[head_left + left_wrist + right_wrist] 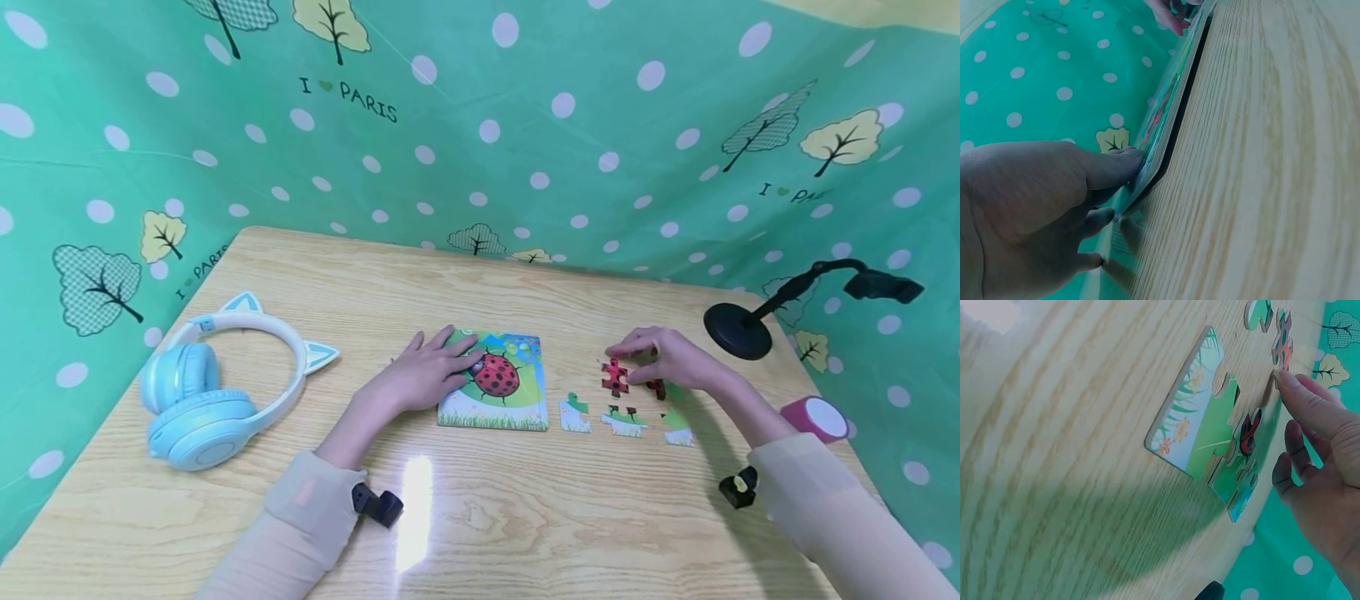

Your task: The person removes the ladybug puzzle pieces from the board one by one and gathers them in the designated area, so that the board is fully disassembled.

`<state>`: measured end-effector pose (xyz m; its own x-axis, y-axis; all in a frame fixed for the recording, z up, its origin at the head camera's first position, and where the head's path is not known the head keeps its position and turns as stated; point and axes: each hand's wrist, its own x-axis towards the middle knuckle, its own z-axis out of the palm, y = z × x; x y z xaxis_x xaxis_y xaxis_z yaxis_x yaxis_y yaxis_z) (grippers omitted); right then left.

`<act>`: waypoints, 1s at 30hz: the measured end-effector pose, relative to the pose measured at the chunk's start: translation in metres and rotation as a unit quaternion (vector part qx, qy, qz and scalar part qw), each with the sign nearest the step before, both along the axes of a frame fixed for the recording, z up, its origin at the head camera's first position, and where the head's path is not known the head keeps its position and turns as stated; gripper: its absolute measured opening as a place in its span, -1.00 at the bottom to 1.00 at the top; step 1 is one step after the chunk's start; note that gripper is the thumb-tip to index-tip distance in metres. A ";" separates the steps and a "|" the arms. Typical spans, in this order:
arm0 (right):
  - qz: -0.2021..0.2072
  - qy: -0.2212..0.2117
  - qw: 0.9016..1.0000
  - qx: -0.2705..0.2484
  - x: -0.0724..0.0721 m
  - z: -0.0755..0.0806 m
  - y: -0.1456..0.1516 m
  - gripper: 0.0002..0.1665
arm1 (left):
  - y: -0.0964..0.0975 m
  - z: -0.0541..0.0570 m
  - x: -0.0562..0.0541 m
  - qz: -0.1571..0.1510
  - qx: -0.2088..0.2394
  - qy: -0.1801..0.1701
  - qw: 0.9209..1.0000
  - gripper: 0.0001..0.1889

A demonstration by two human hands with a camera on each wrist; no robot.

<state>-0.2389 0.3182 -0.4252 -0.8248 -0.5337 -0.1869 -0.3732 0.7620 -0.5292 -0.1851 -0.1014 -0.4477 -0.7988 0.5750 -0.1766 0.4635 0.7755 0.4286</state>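
My left hand lies with spread fingers across the left side of a square ladybug picture board. In the left wrist view its thumb rests at the board's edge. My right hand is over the loose jigsaw pieces at the right, fingers bent. Its thumb and index finger are at the edges of a red, black-spotted puzzle piece. In the right wrist view the thumb tip meets the end of that piece. A black-and-red piece lies under the hand.
Three grassy puzzle pieces form a row nearer me: left, middle and right. Blue cat-ear headphones lie at the left. A black lamp and a pink cylinder stand at the right. A dotted green cloth hangs behind.
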 end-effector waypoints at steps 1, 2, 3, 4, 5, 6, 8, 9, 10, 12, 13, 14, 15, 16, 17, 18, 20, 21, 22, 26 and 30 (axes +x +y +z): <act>-0.002 -0.001 1.000 0.000 0.000 0.000 0.000 -0.42 | 0.000 0.000 0.000 0.000 0.001 0.000 1.000 -0.44; -0.004 -0.001 1.000 0.001 0.000 -0.001 0.001 -0.42 | 0.000 0.000 0.000 0.001 0.002 0.000 1.000 -0.45; -0.007 -0.001 1.000 0.000 0.000 -0.001 0.002 -0.41 | 0.000 0.000 0.000 0.001 0.003 0.000 1.000 -0.45; -0.011 -0.001 1.000 0.000 0.000 -0.002 0.002 -0.41 | 0.001 0.000 0.000 0.002 0.004 0.000 1.000 -0.45; -0.017 -0.001 1.000 0.001 0.000 -0.002 0.003 -0.41 | 0.001 0.000 0.000 0.002 0.005 0.000 1.000 -0.45; -0.024 0.002 1.000 0.004 0.001 -0.001 0.003 -0.42 | 0.001 0.000 0.000 0.003 0.006 0.000 1.000 -0.44; -0.036 0.011 0.999 0.007 0.001 0.000 0.003 -0.45 | 0.000 0.000 0.001 0.004 0.009 0.001 1.000 -0.44; -0.042 0.015 0.999 0.006 0.002 0.001 0.003 -0.48 | 0.000 -0.001 0.000 0.004 0.011 0.003 1.000 -0.44; -0.049 0.018 0.999 0.004 0.002 0.002 0.002 -0.50 | 0.000 -0.001 0.000 0.005 0.014 0.004 1.000 -0.44; -0.061 0.024 0.998 -0.005 0.003 0.004 -0.001 -0.55 | 0.000 -0.002 0.000 0.006 0.020 0.007 1.000 -0.44; -0.067 0.026 0.997 -0.010 0.004 0.006 -0.003 -0.57 | -0.001 -0.002 -0.001 0.007 0.024 0.008 1.000 -0.44; -0.074 0.027 0.997 -0.017 0.004 0.007 -0.005 -0.58 | -0.001 -0.003 -0.001 0.008 0.028 0.008 1.000 -0.44; -0.081 0.027 0.996 -0.023 0.005 0.008 -0.007 -0.59 | -0.002 -0.003 -0.001 0.010 0.033 0.008 0.999 -0.43; -0.086 0.029 0.995 -0.026 0.006 0.009 -0.010 -0.59 | -0.002 -0.003 -0.001 0.010 0.036 0.008 0.999 -0.43; -0.092 0.031 0.995 -0.029 0.006 0.010 -0.013 -0.59 | -0.003 -0.003 -0.002 0.009 0.040 0.008 0.999 -0.42; -0.097 0.033 0.994 -0.031 0.007 0.011 -0.016 -0.59 | -0.003 -0.004 -0.002 0.009 0.043 0.008 0.999 -0.42; -0.101 0.037 0.993 -0.040 0.008 0.012 -0.023 -0.59 | -0.005 -0.005 -0.003 0.007 0.047 0.007 0.999 -0.41; -0.101 0.038 0.993 -0.044 0.009 0.013 -0.027 -0.60 | -0.005 -0.005 -0.003 0.005 0.049 0.008 0.999 -0.41; -0.101 0.040 0.993 -0.050 0.010 0.013 -0.031 -0.60 | -0.006 -0.006 -0.004 0.003 0.050 0.009 0.999 -0.40; -0.099 0.041 0.992 -0.068 0.013 0.013 -0.050 -0.61 | -0.008 -0.006 -0.006 0.007 0.058 0.001 0.998 -0.36; -0.095 0.038 0.992 -0.080 0.017 0.013 -0.068 -0.62 | -0.010 -0.004 -0.007 0.012 0.062 -0.006 0.998 -0.26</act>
<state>-0.2214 0.2501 -0.4121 -0.9220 -0.3844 -0.0468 -0.2731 0.7311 -0.6252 -0.1925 -0.1116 -0.4520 -0.8111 0.5732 -0.1162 0.4387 0.7277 0.5273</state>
